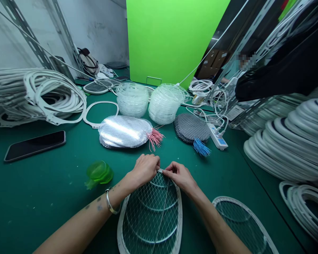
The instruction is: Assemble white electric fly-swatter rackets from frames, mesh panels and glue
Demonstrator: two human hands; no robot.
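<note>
A workshop; stacked white frames (281, 148), mesh piles (124, 132) and slotted metal uprights (22, 30) show it.

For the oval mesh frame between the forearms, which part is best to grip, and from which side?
The oval mesh frame is probably best pinched on the right long side of its white rim, coming from the right. That narrow band is uncovered there and looks sturdier than the thin mesh, while the left hand and right hand occupy the far end.

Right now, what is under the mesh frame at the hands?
The green table shows through the mesh. Whatever the rim, left hand and right hand cover cannot be seen.
</note>
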